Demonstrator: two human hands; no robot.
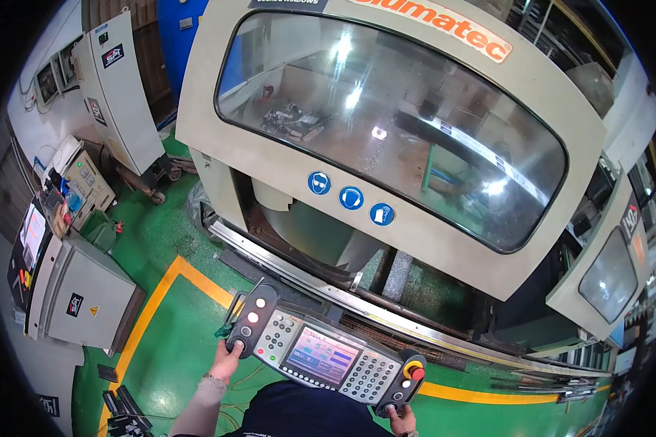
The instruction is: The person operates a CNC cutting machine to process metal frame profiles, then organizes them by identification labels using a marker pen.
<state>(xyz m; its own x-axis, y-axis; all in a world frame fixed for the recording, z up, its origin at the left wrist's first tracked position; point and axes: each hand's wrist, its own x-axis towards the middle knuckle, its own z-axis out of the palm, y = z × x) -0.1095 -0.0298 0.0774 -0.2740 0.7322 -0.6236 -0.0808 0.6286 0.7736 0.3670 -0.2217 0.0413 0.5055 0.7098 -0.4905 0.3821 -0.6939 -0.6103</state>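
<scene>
A dark control panel (322,355) with a lit screen, keypads and several round buttons stands in front of me, tilted down to the right. My left hand (226,362) grips its left end, the thumb on a round button at the lower corner. At the opposite end, my right hand (401,420) holds the lower right corner, with its thumb at another round button. The fingers of both hands are partly hidden by the panel. A red emergency stop button (416,372) on a yellow ring sits above my right hand.
Beyond the panel stands a large machine with a beige windowed hood (270,153) and a metal rail (284,266) along its front. A grey cabinet console (87,291) is at the left. Yellow lines (149,320) mark the green floor; dark profiles (124,408) lie at lower left.
</scene>
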